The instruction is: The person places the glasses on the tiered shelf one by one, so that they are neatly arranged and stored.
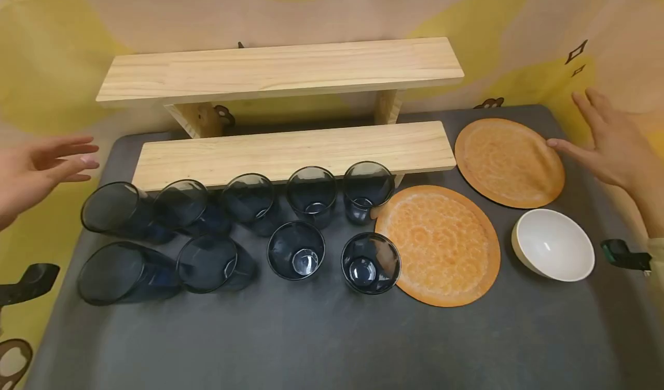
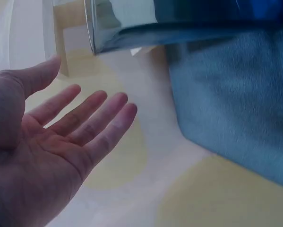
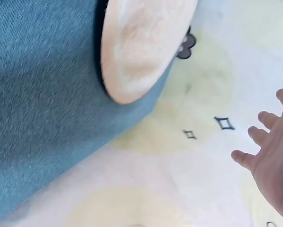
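My left hand (image 1: 44,174) hangs in the air past the left table edge, fingers extended and holding nothing. Nearest to it is the back-left dark blue glass (image 1: 111,208); in the left wrist view a gap separates the palm (image 2: 61,151) from the glass (image 2: 193,23). On the right, my other hand (image 1: 617,142) is raised with spread fingers, also holding nothing. Its thumb overlaps the edge of the far round orange mat (image 1: 508,162) in the head view, but the right wrist view shows the hand (image 3: 273,161) apart from that mat (image 3: 141,52).
Several dark glasses stand in two rows, including the front-right glass (image 1: 370,263). A two-tier wooden shelf (image 1: 290,70) stands behind them. A second orange mat (image 1: 441,252) and a white bowl (image 1: 560,246) lie to the right on the grey tabletop (image 1: 321,338).
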`<state>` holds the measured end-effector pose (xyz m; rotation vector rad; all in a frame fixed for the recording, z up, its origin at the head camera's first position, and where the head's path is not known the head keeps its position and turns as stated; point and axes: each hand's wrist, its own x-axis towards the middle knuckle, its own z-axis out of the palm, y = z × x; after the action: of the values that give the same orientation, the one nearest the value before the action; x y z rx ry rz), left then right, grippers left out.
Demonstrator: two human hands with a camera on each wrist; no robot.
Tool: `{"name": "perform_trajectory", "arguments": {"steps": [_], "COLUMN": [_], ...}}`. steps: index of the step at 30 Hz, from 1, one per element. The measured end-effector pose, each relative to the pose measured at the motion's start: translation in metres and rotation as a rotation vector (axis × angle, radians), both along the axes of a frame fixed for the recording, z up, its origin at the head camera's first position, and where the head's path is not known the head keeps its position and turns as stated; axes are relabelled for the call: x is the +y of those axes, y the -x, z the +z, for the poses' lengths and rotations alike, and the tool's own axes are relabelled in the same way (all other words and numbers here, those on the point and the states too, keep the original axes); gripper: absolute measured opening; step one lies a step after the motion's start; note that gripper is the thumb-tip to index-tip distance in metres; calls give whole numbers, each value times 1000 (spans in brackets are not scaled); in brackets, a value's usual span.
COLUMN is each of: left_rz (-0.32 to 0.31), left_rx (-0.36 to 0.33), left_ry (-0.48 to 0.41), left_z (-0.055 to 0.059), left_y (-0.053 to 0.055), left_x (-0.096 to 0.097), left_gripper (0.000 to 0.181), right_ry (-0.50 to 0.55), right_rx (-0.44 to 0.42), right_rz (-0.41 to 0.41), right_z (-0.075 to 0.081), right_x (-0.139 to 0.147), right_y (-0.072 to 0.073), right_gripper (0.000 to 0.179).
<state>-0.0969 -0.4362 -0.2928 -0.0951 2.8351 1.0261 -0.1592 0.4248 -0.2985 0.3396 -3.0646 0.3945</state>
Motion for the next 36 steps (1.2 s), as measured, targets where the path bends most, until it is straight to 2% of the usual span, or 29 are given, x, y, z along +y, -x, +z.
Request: {"name": "perform_trajectory", "arguments": {"steps": [1,3,6,9,13,17,19,23,25,28,30,33,36], "left_rz": [-1,-43,-51,-74,-74,-45,-14,57,70,51,26,-28,-65], "left_rx": [-12,-34,4,59,72,40,24,-17,-50,-106,-139,-202,-243], "left_ry": [-17,-44,-66,-113,-191,-240,-283,-359,-460,-621,-746,-810,-841], "left_z": [1,7,9,5,-3,-11,-13,-15,-17,-19,-21,-24,-25], "left_y": [0,-2,-4,-7,-8,-10,-11,-12,-12,-13,-14,-13,-11], "left_x": [1,11,19,22,18,14,15,18,17,14,13,12,14], "left_gripper": [54,55,51,47,46,48,48,40,34,31,32,36,38], "right_ry": [5,0,-29,-49,-20,39,81,200,264,334,342,351,376], "right_rx": [4,21,55,76,85,149,182,158,127,143,157,177,149], "right_rz": [4,18,49,92,153,213,217,169,152,190,212,261,301], "right_z": [1,2,3,5,10,11,10,11,11,9,8,6,5], "right_x": [-2,-5,-14,-26,-44,-62,-70,-88,-98,-113,-123,-137,-148], "right_y": [0,-1,-2,-3,-6,-10,-12,-20,-24,-28,-30,-33,-37], "right_gripper": [88,90,93,93,88,85,83,77,76,75,76,77,77]}}
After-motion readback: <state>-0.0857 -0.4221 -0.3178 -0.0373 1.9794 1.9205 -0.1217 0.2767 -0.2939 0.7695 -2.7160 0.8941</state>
